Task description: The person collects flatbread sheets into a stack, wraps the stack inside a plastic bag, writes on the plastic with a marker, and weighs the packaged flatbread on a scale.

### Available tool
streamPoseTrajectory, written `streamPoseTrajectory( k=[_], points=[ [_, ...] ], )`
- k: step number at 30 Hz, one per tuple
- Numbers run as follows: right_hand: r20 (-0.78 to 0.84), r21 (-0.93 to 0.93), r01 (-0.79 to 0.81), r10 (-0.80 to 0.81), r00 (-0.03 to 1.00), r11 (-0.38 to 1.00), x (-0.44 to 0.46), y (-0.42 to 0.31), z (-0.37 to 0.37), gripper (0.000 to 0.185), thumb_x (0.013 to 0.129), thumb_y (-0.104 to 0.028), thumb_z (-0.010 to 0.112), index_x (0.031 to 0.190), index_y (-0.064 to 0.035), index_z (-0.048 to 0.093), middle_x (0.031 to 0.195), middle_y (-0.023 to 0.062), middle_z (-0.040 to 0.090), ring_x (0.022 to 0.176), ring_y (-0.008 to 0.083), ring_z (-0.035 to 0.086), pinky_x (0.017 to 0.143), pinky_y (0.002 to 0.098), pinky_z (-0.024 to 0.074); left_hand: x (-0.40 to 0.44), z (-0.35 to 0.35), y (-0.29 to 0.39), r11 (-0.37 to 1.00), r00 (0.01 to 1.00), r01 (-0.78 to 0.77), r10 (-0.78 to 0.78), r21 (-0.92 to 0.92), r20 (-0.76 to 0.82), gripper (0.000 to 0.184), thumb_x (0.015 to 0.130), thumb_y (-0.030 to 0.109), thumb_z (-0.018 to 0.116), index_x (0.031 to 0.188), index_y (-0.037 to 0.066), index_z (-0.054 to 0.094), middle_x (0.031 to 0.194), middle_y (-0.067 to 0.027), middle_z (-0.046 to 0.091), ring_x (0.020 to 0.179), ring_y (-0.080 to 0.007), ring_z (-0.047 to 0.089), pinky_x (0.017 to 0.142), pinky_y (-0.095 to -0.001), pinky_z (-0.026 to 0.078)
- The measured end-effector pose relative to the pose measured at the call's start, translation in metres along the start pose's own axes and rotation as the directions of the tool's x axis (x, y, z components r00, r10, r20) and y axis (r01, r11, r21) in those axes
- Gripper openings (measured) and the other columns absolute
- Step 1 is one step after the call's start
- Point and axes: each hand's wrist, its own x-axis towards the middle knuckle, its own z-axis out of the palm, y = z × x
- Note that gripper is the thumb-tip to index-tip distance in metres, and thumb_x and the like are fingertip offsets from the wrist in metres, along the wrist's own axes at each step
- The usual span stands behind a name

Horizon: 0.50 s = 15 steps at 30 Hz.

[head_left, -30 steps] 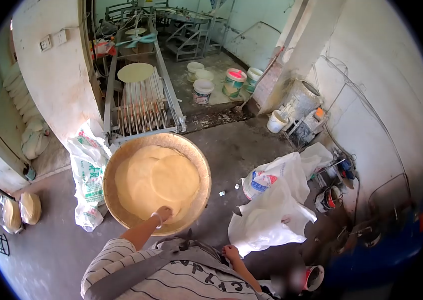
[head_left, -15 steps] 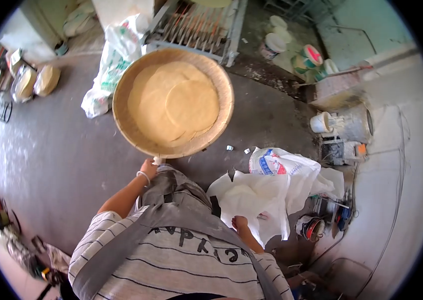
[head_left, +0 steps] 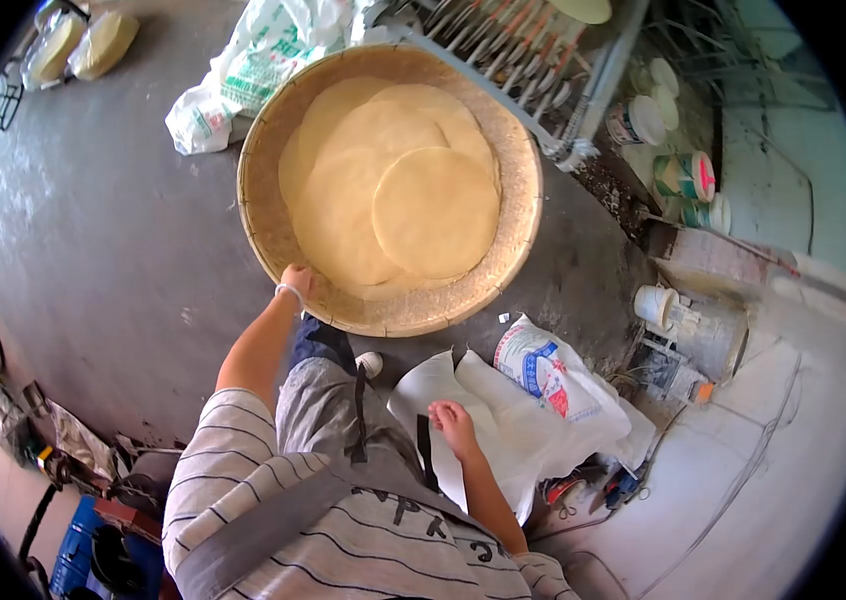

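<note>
A large round woven basket point(head_left: 519, 225) holds overlapping thin, pale yellow round sheets point(head_left: 373, 140); one full disc point(head_left: 437, 212) lies on top at the right. My left hand point(head_left: 297, 283), with a white bracelet at the wrist, is closed on the basket's lower left rim. Beside my body, over the white plastic sheet point(head_left: 503, 430), my right hand point(head_left: 451, 422) has its fingers curled together, and whether anything is in them is too small to tell.
A metal rack with rods point(head_left: 503, 50) adjoins the basket's upper right. A white-green sack point(head_left: 273, 60) lies at its upper left. A printed sack point(head_left: 543, 375) is at the right, near buckets point(head_left: 683, 175) and a machine point(head_left: 678, 370). My shoe point(head_left: 370, 364) shows below the basket.
My left hand has gone from the sheets inside the basket to its rim. The view has tilted down and turned, and the basket appears larger. My right hand has risen slightly in view.
</note>
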Motion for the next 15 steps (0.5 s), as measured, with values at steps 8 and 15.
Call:
streamPoseTrajectory(
  k=[8, 15],
  points=[
    [-0.169, 0.123, -0.275, 0.293, 0.941, 0.954, 0.021, 0.001, -0.005, 0.024, 0.088, -0.022, 0.050, 0.102, -0.0026, 0.054, 0.096, 0.0084, 0.060, 0.085, 0.0159, 0.058, 0.073, 0.0270, 0.0473, 0.117, 0.026, -0.013, 0.985, 0.923, 0.160, -0.125, 0.067, -0.365, 0.041, 0.073, 0.015, 0.053, 0.106, -0.008, 0.045, 0.094, -0.0207, 0.056, 0.081, -0.0263, 0.056, 0.069, -0.0343, 0.044],
    [-0.166, 0.119, -0.478, 0.492, 0.855, 0.870, -0.013, 0.024, -0.002, 0.024, 0.088, -0.023, 0.049, 0.102, -0.0031, 0.054, 0.098, 0.0098, 0.060, 0.088, 0.0187, 0.058, 0.076, 0.0305, 0.0475, 0.130, 0.019, -0.016, 0.980, 0.926, 0.195, -0.175, 0.029, -0.333, 0.041, 0.071, 0.019, 0.060, 0.099, -0.011, 0.053, 0.085, -0.0190, 0.061, 0.076, -0.0260, 0.059, 0.070, -0.0316, 0.045]
  ],
)
